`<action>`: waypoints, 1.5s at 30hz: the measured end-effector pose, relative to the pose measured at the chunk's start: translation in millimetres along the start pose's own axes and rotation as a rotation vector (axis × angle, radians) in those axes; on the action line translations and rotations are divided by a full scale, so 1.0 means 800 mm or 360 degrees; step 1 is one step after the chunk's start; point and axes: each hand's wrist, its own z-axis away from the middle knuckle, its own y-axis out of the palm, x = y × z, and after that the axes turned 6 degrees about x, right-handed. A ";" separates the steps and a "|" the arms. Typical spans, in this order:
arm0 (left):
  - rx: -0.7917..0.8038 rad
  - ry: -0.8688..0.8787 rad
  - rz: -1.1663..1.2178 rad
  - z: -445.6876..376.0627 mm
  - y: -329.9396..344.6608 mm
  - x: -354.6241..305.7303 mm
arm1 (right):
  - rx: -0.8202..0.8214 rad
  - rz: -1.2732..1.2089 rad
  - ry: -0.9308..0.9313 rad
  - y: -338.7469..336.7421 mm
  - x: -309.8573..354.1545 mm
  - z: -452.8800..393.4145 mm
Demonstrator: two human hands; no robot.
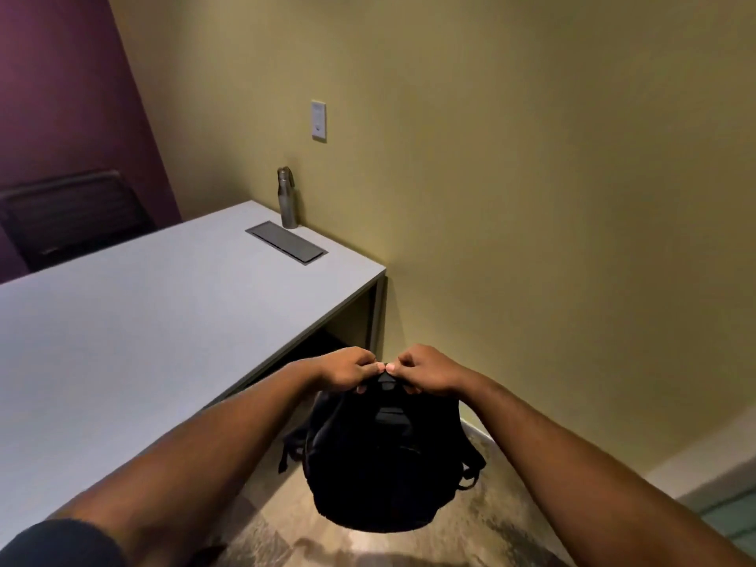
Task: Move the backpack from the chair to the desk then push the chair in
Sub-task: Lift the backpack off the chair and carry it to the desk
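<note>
A black backpack [380,460] hangs in the air over the floor, just right of the desk's near corner. My left hand [347,372] and my right hand [425,372] both grip its top handle, thumbs nearly touching. Its straps dangle at both sides. The grey desk [135,321] stretches to the left, its top higher than the bag's body. The chair that bore the bag is not visible beneath it. A dark chair [69,214] stands behind the far side of the desk.
A metal water bottle [287,198] stands at the desk's far corner by the wall, next to a grey cable hatch [286,241]. A yellow wall runs close on the right with a wall plate [318,120]. Patterned carpet lies below.
</note>
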 end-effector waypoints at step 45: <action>-0.0846 0.0093 -0.0300 -0.370 -0.692 0.126 | -0.0400 -0.0544 -0.0465 -0.478 0.069 -0.639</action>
